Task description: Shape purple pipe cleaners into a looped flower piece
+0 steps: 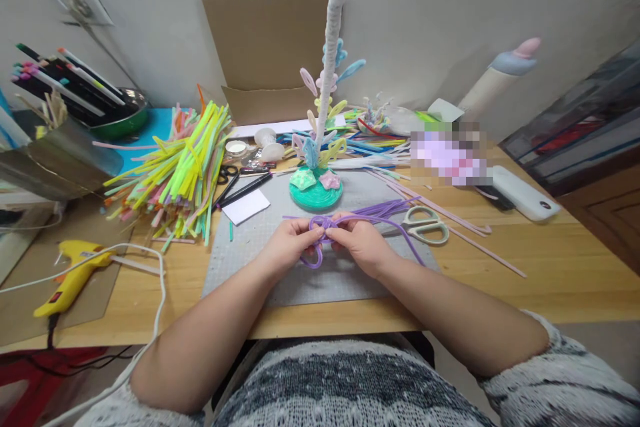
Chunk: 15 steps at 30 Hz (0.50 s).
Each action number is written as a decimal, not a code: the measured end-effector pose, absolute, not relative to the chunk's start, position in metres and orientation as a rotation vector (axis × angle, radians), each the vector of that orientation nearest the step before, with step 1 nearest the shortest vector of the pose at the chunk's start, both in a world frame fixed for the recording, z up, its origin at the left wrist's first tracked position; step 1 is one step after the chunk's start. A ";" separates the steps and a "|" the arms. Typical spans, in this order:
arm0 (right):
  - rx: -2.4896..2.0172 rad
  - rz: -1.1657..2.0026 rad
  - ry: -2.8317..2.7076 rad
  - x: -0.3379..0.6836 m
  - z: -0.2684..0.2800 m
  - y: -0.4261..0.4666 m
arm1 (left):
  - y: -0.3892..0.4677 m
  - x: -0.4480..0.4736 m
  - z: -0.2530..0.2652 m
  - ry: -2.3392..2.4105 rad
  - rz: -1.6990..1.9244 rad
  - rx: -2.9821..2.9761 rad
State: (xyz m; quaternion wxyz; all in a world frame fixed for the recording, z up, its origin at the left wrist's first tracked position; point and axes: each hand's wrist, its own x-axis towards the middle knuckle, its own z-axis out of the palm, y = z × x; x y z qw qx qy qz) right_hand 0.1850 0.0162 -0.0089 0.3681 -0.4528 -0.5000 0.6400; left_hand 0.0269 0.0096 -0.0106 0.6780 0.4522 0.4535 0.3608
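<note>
Between my two hands is a purple pipe cleaner (314, 260) bent into loops. My left hand (294, 240) pinches it from the left, thumb on top. From the other side my right hand (361, 243) pinches the same piece, and a long end curves out to the right past the fingers. Several straight purple pipe cleaners (387, 209) lie just behind my right hand. Beyond the hands stands a green round base (316, 197) carrying a white wrapped stem (330, 60) with pastel loop petals around it. Scissors (427, 225) rest to the right of my right hand.
A grey cutting mat (235, 273) lies under the hands. On the left are a bundle of coloured pipe cleaners (185, 173) and a yellow glue gun (70, 273) with its cable. Pens (245, 191) and a white card (246, 205) lie nearer. A white bottle (493, 83) stands at right.
</note>
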 end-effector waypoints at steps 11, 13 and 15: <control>-1.069 1.689 -1.094 0.186 -0.012 0.021 | 0.007 0.031 -0.009 1.069 0.969 1.082; -1.052 1.687 -1.006 0.184 -0.013 0.020 | 0.006 0.031 -0.010 1.139 1.131 1.302; -1.018 1.692 -0.932 0.182 -0.013 0.018 | 0.004 0.031 -0.010 1.198 1.195 1.596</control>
